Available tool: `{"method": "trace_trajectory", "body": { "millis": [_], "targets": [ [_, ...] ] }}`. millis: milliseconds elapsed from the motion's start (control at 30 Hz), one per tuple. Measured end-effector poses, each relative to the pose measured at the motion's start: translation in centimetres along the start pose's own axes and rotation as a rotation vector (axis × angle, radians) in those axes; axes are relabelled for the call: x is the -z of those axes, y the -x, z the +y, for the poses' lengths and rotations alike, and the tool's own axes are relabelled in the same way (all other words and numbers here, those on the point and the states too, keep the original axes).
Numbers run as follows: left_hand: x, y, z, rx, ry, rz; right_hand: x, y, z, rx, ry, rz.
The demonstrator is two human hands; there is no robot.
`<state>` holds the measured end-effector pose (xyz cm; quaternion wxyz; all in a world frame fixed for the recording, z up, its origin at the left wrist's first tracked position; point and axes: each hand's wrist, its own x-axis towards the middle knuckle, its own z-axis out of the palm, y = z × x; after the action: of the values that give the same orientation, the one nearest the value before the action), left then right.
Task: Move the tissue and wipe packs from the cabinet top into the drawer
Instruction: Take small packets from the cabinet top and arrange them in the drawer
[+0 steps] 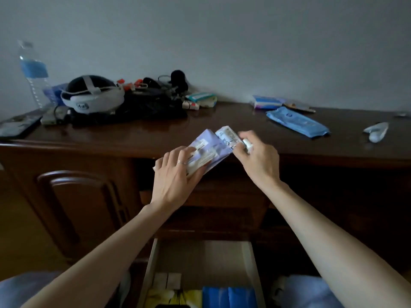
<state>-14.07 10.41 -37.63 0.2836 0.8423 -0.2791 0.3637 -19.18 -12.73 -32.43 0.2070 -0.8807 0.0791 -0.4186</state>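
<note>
Pulled-out pale drawer (153, 258) sits below the dark wooden cabinet top (155, 132). Over its front edge, left hand (175, 174) grips a lilac tissue pack (211, 150), long axis slanting up-right; right hand (255, 154) pinches its far end. Long blue wipe pack (297, 122) lies diagonally toward the right back edge

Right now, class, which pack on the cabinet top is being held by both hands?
The lilac pack at the front edge: left hand and right hand grip it; the blue pack lies untouched.
</note>
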Motion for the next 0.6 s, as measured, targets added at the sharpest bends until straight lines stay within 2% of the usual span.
{"method": "trace_trajectory", "body": {
  "millis": [67,133,267,367,467,600],
  "targets": [
    [-0.1,4.9,-0.8,-0.003,0.045,0.002,-0.7,5.2,0.2,0.031,-0.084,0.013],
    [-0.6,10.5,-1.9,0.097,0.098,-0.094,-1.9,11.4,1.6,-0.029,-0.170,-0.083],
    [-2.2,21.4,-4.9,0.567,0.239,-0.348,-6.1,23.5,5.4,-0.419,-0.408,-0.420],
    [-3.7,26.3,-6.3,0.698,0.198,-0.503,-9.2,29.2,7.3,-0.711,-0.534,-0.597],
    [-5.5,28.1,-6.9,0.616,0.135,-0.674,-11.1,31.8,9.1,-0.809,-0.528,-0.648],
    [-7.6,30.1,-7.0,0.318,0.030,-0.783,-12.0,33.6,12.3,-0.909,-0.484,-0.630]
  ]
}}
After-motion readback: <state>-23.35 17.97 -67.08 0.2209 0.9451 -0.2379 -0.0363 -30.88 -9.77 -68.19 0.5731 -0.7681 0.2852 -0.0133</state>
